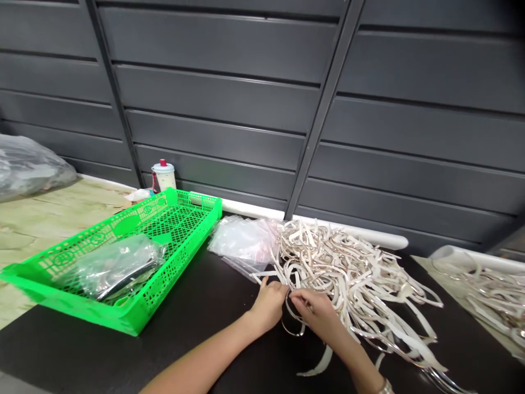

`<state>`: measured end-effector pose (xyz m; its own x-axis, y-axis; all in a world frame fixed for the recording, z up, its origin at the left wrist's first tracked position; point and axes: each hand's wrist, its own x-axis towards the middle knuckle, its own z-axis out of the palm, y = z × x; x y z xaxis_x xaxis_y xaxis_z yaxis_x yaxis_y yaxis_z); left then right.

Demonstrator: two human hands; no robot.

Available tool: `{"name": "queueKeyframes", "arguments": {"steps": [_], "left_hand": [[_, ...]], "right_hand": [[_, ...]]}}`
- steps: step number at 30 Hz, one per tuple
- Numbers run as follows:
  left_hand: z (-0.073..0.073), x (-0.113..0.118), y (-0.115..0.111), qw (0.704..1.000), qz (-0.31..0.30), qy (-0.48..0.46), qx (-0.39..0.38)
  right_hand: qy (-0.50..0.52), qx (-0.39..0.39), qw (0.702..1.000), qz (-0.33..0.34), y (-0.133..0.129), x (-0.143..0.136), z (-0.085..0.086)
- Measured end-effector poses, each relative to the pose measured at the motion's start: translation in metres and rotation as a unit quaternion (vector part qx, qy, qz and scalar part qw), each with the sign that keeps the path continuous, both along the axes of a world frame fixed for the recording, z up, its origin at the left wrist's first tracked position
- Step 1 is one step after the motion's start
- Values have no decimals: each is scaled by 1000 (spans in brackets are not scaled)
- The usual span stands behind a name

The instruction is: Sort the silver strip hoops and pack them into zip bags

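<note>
My left hand (268, 303) and my right hand (316, 314) meet at the front left of a heaped pile of white and shiny gold strips (328, 262). Both hands are closed, fingertips close together, on a thin shiny strip (296, 334) that curves down in a loop between them. How the fingers pinch it is partly hidden. Below my right wrist, a loose white strip end (320, 365) lies on the black table (184, 350). Beyond my left hand is a stack of clear plastic bags (244, 241).
On the left stands a green plastic crate (139, 306) with filled clear bags (118, 268) inside. Behind it is a lidded cup (164, 176). White rolls (369, 235) lie along the grey panel wall (213, 93). More strips (492, 295) lie at far right.
</note>
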<state>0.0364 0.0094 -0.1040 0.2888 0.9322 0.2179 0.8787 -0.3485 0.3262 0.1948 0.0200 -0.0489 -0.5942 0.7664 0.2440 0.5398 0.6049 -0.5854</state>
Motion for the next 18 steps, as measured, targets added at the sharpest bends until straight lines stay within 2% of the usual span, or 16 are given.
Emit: {"name": "queueKeyframes", "arguments": {"steps": [2, 5, 9, 14, 18], "left_hand": [[1, 0, -8, 1000, -3, -3, 7], [5, -5, -20, 1000, 0, -13, 12], [10, -12, -31, 999, 15, -48, 4], [5, -14, -34, 995, 30, -94, -12], [1, -15, -33, 995, 25, -101, -11]], "right_hand": [[-41, 33, 998, -18, 14, -11, 8], [-165, 80, 980, -77, 24, -31, 15], [-305, 116, 938, -115, 21, -49, 9], [-317, 144, 931, -110, 24, -44, -11], [-293, 152, 938, -105, 29, -36, -18]]}}
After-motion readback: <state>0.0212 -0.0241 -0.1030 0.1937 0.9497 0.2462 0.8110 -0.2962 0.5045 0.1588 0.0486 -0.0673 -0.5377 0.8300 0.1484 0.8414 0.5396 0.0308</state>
